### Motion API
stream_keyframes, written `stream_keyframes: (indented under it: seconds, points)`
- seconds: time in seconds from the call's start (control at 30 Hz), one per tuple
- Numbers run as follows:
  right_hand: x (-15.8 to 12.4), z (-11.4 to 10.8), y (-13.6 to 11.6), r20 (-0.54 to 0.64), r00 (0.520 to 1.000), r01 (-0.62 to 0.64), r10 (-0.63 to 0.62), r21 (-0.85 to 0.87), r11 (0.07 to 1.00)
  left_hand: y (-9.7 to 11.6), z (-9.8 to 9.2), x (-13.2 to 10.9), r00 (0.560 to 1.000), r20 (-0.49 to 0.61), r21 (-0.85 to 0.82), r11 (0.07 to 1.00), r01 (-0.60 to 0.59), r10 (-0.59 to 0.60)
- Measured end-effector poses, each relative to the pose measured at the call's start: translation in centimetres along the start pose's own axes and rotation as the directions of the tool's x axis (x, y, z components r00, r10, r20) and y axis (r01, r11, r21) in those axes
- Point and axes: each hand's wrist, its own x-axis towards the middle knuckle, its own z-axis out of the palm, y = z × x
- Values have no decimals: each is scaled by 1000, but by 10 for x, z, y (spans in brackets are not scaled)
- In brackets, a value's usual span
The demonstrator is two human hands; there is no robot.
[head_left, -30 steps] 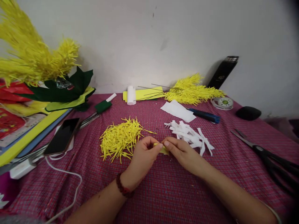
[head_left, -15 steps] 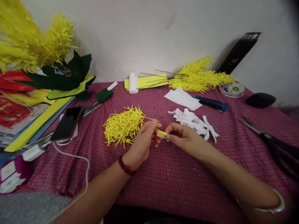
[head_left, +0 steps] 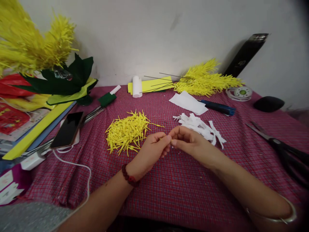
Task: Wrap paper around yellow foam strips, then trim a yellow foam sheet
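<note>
**Checked tablecloth point(head_left: 154, 193), with a small yellow piece point(head_left: 171, 140) pinched between left hand point(head_left: 154, 149) and right hand point(head_left: 194, 143)**

The table is backed by a plain pale wall point(head_left: 120, 35). In front of it, the small yellow piece is held above the cloth, where the fingertips of both hands meet. The left hand is narrowed, thumb against fingers, on the piece; the right hand is likewise narrowed to a pinch at its other side. Most of the piece is hidden by the fingers, so its shape cannot be told. A beaded bracelet point(head_left: 130, 177) is worn on the left wrist, a bangle point(head_left: 291, 211) on the right forearm.

Just beyond the left hand, to its left, yellow twists point(head_left: 126, 132) are heaped. Just beyond the right hand, white strips point(head_left: 193, 123) are piled, with a white sheet point(head_left: 189, 103) farther back. Well to the right of the right hand, scissors point(head_left: 274, 141) are laid with the blades apart. Well to the left of the left hand, a phone point(head_left: 67, 130) is placed face up. Far beyond the right hand, yellow plumes point(head_left: 210, 82) are rested near the wall, and a white roll point(head_left: 137, 87) is stood to their left.
</note>
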Motion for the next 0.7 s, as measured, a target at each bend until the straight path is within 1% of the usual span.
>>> stream_keyframes:
  seconds: [0.03,0.1,0.2,0.27,0.33,0.4,0.47,0.5,0.57,0.63,0.7]
  points:
    - [0,-1,-2,-12,1000,13,-13,-1,1000,1,0,0,1000,-4,-27,1000,4,-4]
    - [-1,-1,-5,-31,999,32,-34,-71,997,1,1,-1,1000,1,-47,999,3,-3]
    - [-1,-2,-6,19,1000,27,-24,-170,985,2,3,-2,999,31,-19,1000,-21,22]
    - [-2,-2,-5,51,999,5,4,-180,984,2,3,-2,998,40,46,997,-55,53]
    - [-2,-1,-3,59,998,-16,27,-178,984,3,3,-3,994,39,149,983,-104,99]
    - [-2,-1,-2,50,998,-31,40,-163,986,4,2,-4,987,13,251,955,-159,160]
    - [-1,-1,-2,24,998,-51,54,-128,991,5,2,-5,981,-23,282,942,-180,194]
    - [-1,-1,-2,6,998,-59,60,-107,992,5,2,-5,982,-35,257,951,-172,187]
    - [-1,-1,-2,-27,998,-57,55,-74,996,6,1,-4,990,-31,132,982,-136,141]
    - [0,-1,-3,-46,999,-28,25,-60,998,6,0,-4,996,-4,-11,996,-88,88]
    - [-1,0,-5,-55,998,12,-15,-64,998,5,-2,-3,998,7,-79,995,-55,56]
